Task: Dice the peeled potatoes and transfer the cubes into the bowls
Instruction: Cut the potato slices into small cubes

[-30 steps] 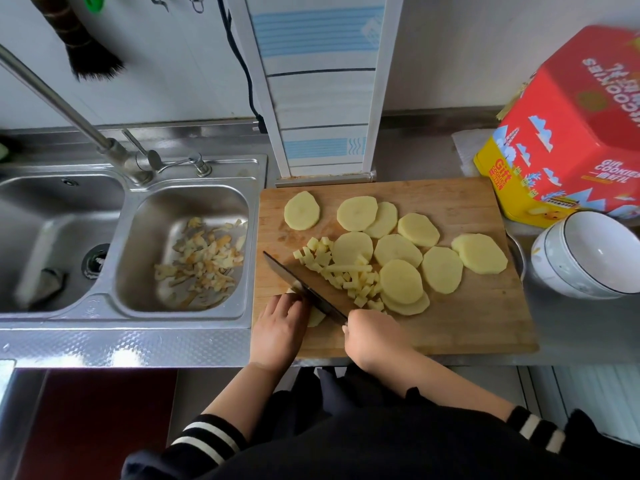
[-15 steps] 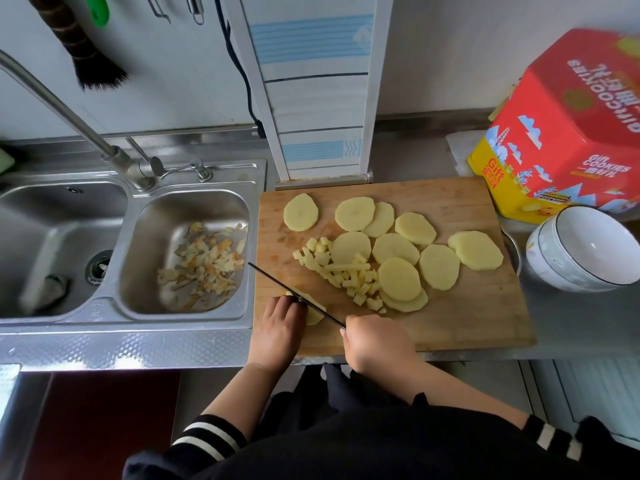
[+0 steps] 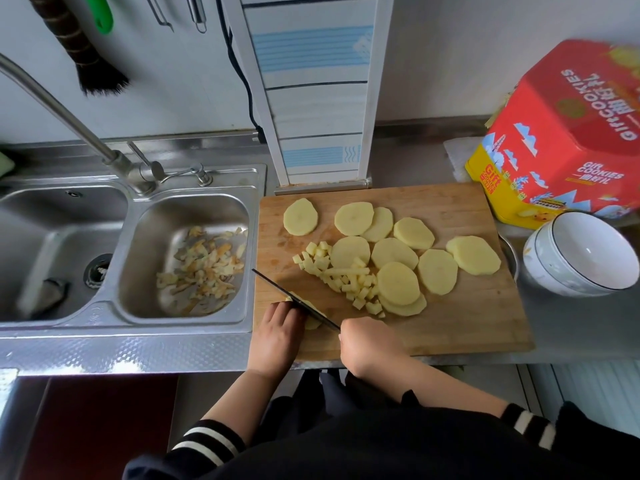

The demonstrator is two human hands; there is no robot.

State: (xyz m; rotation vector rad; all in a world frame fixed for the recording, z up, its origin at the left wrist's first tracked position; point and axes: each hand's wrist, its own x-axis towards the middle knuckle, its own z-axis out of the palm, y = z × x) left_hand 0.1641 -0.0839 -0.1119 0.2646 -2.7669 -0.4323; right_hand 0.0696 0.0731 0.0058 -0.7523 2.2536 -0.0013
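Several round peeled potato slices point(image 3: 398, 282) lie spread over a wooden cutting board point(image 3: 467, 323), with a heap of small potato cubes point(image 3: 346, 278) left of them. My right hand point(image 3: 370, 344) grips the handle of a dark knife point(image 3: 294, 299) whose blade runs up-left across a potato slice point(image 3: 313, 320) at the board's near left. My left hand point(image 3: 278, 336) presses down on that slice with curled fingers, right beside the blade. White stacked bowls point(image 3: 581, 258) stand empty to the right of the board.
A double steel sink point(image 3: 131, 306) lies left of the board; its right basin holds potato peelings point(image 3: 204, 265). A tap point(image 3: 69, 123) arches over it. A red and yellow cookie tin point(image 3: 561, 143) stands behind the bowls. A steel dish rim point(image 3: 509, 254) peeks out under the board's right edge.
The knife blade has turned from flat-looking to edge-on and moved left and down over the slice under my left hand. The camera has tilted slightly.
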